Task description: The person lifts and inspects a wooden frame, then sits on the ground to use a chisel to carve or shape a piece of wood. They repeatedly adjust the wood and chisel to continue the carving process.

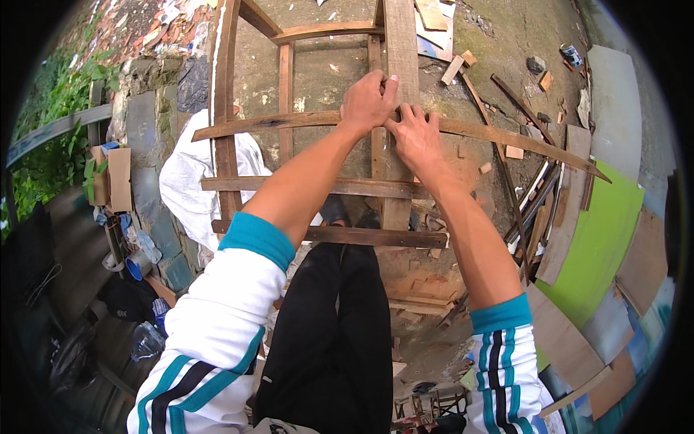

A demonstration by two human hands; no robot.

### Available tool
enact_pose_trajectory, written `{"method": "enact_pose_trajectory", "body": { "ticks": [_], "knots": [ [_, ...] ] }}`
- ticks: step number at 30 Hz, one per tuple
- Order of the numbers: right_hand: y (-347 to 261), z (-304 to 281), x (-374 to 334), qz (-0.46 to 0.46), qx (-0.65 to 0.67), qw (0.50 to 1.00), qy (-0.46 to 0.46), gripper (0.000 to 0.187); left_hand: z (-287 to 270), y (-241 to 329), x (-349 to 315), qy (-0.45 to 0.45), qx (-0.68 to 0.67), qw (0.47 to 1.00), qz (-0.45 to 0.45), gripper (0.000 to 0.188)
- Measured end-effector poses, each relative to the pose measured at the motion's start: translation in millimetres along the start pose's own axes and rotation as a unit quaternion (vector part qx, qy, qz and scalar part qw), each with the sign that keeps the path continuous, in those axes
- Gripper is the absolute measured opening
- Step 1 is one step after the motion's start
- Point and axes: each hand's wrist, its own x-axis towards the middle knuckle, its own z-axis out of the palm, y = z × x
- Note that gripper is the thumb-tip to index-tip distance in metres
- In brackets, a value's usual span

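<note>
A long narrow wooden slat lies across the two rails of a rough wooden frame, its pointed right end reaching well past the frame. My left hand is closed over the right rail, just beyond the slat; its curled fingers hide whatever they hold. Right beside it, my right hand grips the slat, with its fingers bent over the far edge. Closer to me, two shorter slats, a middle slat and a near dark slat, also cross the frame.
A white sack lies against the frame's left side. Wood scraps and long dark strips litter the ground at right, near a green panel and other boards. A low stone wall and leafy plants stand at left.
</note>
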Motion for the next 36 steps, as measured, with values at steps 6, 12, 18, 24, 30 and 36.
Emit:
{"method": "enact_pose_trajectory", "body": {
  "ticks": [6, 12, 18, 24, 30, 36],
  "knots": [
    [16, 20, -10, 0.03, 0.201, 0.973, 0.111, 0.033, -2, 5, -7, -0.01, 0.039, 0.998, 0.056, 0.049],
    [72, 15, -45, 0.166, 0.155, 0.946, 0.231, 0.03, -2, 9, -8, -0.079, 0.163, 0.977, 0.109, 0.06],
    [107, 17, -52, 0.147, 0.108, 0.976, 0.119, 0.035, 7, 9, -6, -0.092, 0.273, 0.915, 0.283, 0.05],
    [114, 4, -41, 0.141, 0.126, 0.982, 0.005, 0.035, 11, 17, 2, -0.164, 0.359, 0.822, 0.411, 0.027],
    [120, -7, -33, 0.145, 0.146, 0.976, -0.071, 0.04, 10, 7, 4, -0.147, 0.301, 0.847, 0.413, 0.03],
    [144, -10, -43, 0.121, 0.126, 0.981, -0.08, 0.053, 7, 6, 3, -0.152, 0.282, 0.86, 0.396, 0.028]
  ]
}}
